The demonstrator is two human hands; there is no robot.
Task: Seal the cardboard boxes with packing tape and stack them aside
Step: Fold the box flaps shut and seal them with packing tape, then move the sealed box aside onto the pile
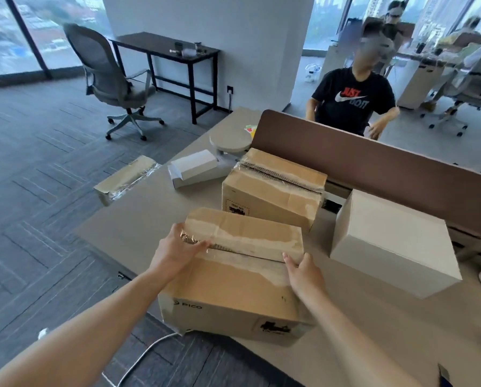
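Box (228, 286) at desk's (150, 213) near edge. The left hand (175, 247) grips one end (crinkled tape (189, 238)); the right hand (303, 272) seemingly clasps its flap (247, 236).

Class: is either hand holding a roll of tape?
No, the left hand and right hand hold only the near cardboard box.
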